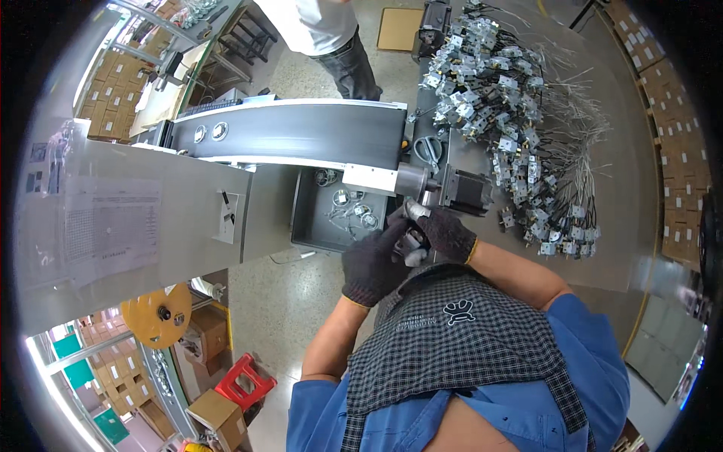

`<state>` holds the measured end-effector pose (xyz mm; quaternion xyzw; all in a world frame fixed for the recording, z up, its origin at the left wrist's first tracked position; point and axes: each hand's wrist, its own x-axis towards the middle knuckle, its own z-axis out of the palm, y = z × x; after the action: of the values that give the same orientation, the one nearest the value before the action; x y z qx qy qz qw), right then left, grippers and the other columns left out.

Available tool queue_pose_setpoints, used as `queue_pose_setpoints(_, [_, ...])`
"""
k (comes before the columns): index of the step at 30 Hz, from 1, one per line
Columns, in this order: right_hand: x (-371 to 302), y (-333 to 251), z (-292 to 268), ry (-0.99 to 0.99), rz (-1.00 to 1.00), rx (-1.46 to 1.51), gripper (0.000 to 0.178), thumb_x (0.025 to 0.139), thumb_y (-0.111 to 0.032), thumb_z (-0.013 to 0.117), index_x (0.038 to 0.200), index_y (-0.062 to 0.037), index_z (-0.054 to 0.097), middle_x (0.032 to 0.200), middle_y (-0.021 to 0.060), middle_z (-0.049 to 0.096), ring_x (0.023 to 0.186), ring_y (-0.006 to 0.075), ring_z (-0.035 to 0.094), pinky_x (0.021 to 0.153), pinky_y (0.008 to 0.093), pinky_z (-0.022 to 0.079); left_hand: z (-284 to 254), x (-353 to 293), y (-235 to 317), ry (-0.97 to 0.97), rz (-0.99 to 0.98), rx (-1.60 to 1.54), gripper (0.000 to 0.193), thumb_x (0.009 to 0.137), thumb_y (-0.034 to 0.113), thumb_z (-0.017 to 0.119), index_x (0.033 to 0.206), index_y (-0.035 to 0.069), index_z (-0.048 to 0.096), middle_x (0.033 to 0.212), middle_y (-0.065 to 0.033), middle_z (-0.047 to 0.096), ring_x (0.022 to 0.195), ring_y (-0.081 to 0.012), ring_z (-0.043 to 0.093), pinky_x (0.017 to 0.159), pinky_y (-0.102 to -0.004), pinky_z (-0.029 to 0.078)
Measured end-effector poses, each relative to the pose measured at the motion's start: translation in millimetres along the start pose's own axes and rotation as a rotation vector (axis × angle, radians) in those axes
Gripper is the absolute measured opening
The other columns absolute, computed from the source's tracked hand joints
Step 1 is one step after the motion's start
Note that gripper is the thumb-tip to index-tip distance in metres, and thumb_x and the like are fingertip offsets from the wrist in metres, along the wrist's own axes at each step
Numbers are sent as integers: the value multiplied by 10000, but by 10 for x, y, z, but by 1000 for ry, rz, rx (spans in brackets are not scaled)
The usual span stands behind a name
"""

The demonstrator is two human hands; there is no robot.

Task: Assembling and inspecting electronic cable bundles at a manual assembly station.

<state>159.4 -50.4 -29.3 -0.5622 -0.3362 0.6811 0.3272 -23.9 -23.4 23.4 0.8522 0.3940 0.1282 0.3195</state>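
Both of my hands wear dark knit gloves and meet close in front of my checked apron, at the end of the conveyor. My left hand (pixel 372 261) comes in from the left, its fingers closed around a small dark and silvery part (pixel 411 242). My right hand (pixel 446 233) closes on the same part from the other side, pale fingertips pressed together. Fingers cover most of the part, so its kind is unclear. Just beyond my hands are the conveyor's silver roller end (pixel 412 181) and a dark motor (pixel 465 191).
Two round parts (pixel 219 131) ride the dark conveyor belt (pixel 316 134). A grey bin (pixel 301 218) below holds several round parts with wires. Scissors (pixel 429 151) lie beside a large heap of wired metal units (pixel 489 83). Another person (pixel 331 38) stands beyond the belt; a red stool (pixel 245 383) stands lower left.
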Motion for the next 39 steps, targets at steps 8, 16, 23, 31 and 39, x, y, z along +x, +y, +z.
queue_pose_setpoints(8, [86,316,-124,-338,195,588,346,1070,-276,442,1162,-7,638,1134,123,700,947,184,676,882,344,561,176,36,-126,-142,94,-28,500,730,393,816,1116,136,631,1097,-113,688,909,-347,704,683,-442,566])
queue_pose_setpoints(16, [-201,-72,-199,108,-643,-391,458,1060,-214,472,1468,-10,437,1429,146,512,1298,245,513,1045,364,461,-74,383,97,0,125,-32,676,722,346,879,1250,31,599,1064,-169,722,864,-312,729,760,-406,577])
queue_pose_setpoints(23, [-43,-47,-479,866,-936,-684,500,913,-227,679,1336,6,547,1187,225,642,1089,309,658,924,416,521,260,1710,-1049,306,-398,-879,397,960,260,663,1265,9,625,756,-93,657,516,-140,580,445,-290,446])
queue_pose_setpoints(31, [101,-220,-375,813,-994,-799,437,762,-169,746,1163,-66,604,981,173,663,837,375,658,744,487,530,719,2565,-2765,103,-401,-288,709,843,335,713,1443,33,488,1235,-251,679,1143,-374,655,966,-443,508])
queue_pose_setpoints(39, [-349,92,-957,1154,-900,-284,339,905,-155,696,1217,-54,610,1071,146,651,908,263,661,810,400,542,714,1456,-1910,212,-482,-142,663,920,238,696,1479,-8,439,1172,-223,702,1045,-267,686,855,-389,525])
